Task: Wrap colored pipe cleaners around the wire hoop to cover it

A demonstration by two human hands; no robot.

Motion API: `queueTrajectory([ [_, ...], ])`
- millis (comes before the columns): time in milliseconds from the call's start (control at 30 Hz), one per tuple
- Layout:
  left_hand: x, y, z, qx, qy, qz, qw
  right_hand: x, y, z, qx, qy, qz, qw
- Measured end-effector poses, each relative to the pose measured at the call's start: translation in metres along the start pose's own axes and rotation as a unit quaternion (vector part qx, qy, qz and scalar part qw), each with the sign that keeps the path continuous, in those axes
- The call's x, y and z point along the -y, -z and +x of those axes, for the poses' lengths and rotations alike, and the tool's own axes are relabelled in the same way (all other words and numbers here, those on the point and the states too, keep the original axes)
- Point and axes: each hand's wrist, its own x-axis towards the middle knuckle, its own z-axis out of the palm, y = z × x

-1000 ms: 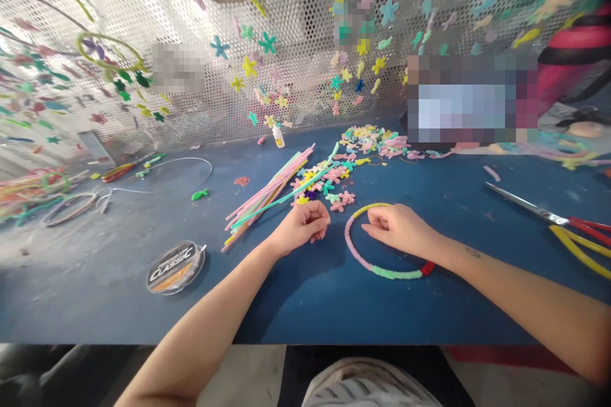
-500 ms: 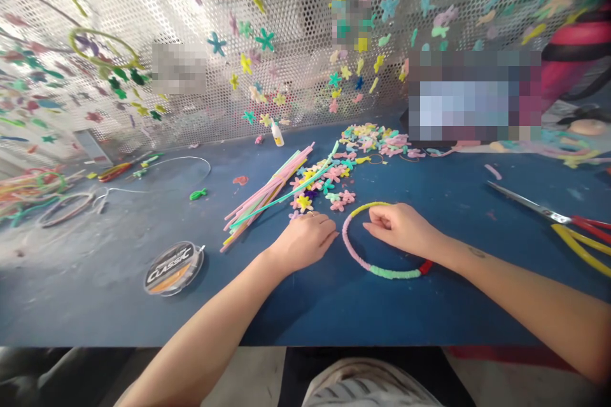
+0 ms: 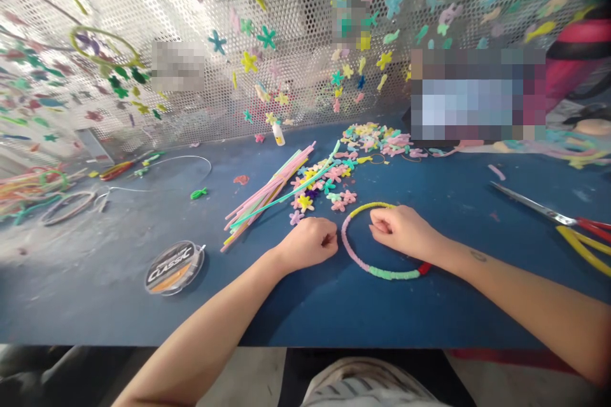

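Note:
My left hand [image 3: 309, 245] is curled into a loose fist on the blue table, just left of a ring wrapped in fuzzy yellow, pink, green and red sections [image 3: 351, 248]. What its fingers hold, if anything, is hidden. Over the ring's right side lies my right hand [image 3: 405, 227], its fingers curled inward with nothing showing between them; it covers part of the ring. Beyond my left hand is a scatter of small fuzzy flowers [image 3: 337, 200], with a lilac one [image 3: 296, 218] closest to it. A bundle of pipe cleaners [image 3: 272, 194] lies to the left.
A round spool of line [image 3: 174, 268] sits at the left front. Scissors with red and yellow handles [image 3: 556, 216] lie at the right. At the back stand a small white bottle [image 3: 278, 135] and a pile of fuzzy pieces [image 3: 375, 138], before a perforated metal panel [image 3: 300, 57].
My left hand has drawn back slightly toward me and its fingers have curled into a fist, uncovering the lilac flower. My right hand has shifted slightly right; the ring stays put.

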Motion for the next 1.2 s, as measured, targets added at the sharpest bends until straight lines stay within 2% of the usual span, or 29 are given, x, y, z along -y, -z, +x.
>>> queueTrajectory([
  [167,0.0,0.002,0.001,-0.024,0.003,-0.016,1.0,0.001,0.0,-0.001,-0.022,-0.009,0.009,1.0],
  [367,0.005,-0.006,0.001,-0.059,0.02,0.005,0.998,0.002,-0.002,-0.001,-0.033,-0.019,0.005,0.999],
  [733,0.008,-0.008,0.001,-0.062,-0.01,0.039,0.997,-0.002,-0.006,-0.001,-0.039,-0.005,-0.023,0.999],
  [867,0.004,-0.005,0.0,-0.082,-0.01,0.067,0.994,-0.001,-0.004,-0.001,-0.043,0.022,-0.058,0.997],
  [933,-0.001,-0.003,-0.002,-0.099,-0.044,0.101,0.989,0.001,-0.002,-0.001,-0.055,0.06,-0.107,0.991],
  [1033,-0.008,-0.003,-0.006,-0.106,-0.136,0.163,0.971,0.005,0.002,-0.001,-0.082,0.1,-0.185,0.974],
  [1200,-0.015,-0.006,-0.011,-0.064,-0.208,0.258,0.941,0.015,0.009,0.005,-0.097,0.079,-0.207,0.97],
])
